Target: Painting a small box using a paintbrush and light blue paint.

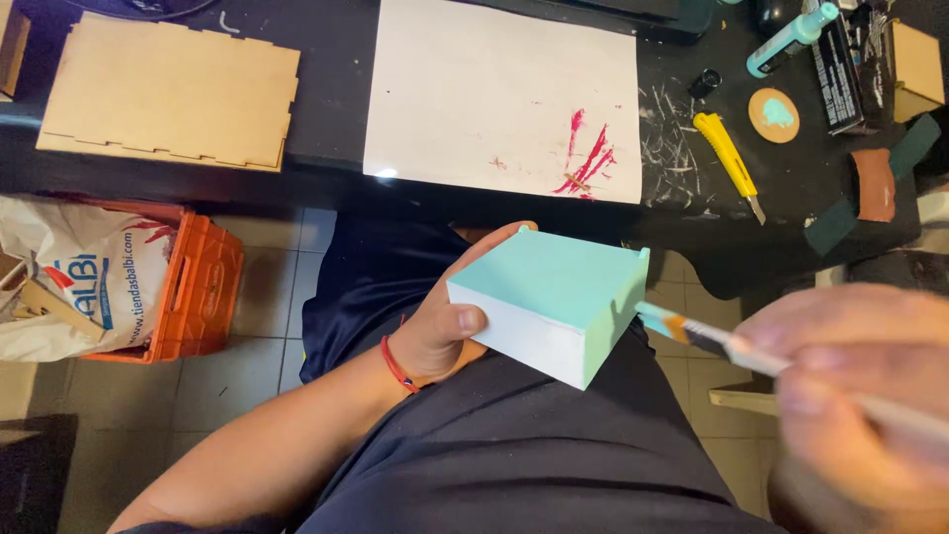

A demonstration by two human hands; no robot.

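Observation:
My left hand (pixel 442 326) grips a small box (pixel 550 297) painted pale turquoise and holds it over my lap, thumb on its near left corner. In my right hand (pixel 858 391), blurred at the lower right, is a thin paintbrush (pixel 712 339). The brush's turquoise-loaded tip touches the box's right side face. A red string bracelet circles my left wrist.
A black table (pixel 326 109) carries a white sheet (pixel 504 99) with red paint streaks, flat wooden panels (pixel 168 89), a yellow utility knife (pixel 729 158), a turquoise paint bottle (pixel 791 38) and a round disc with paint (pixel 773 115). An orange crate (pixel 203 287) with a bag stands on the tiled floor.

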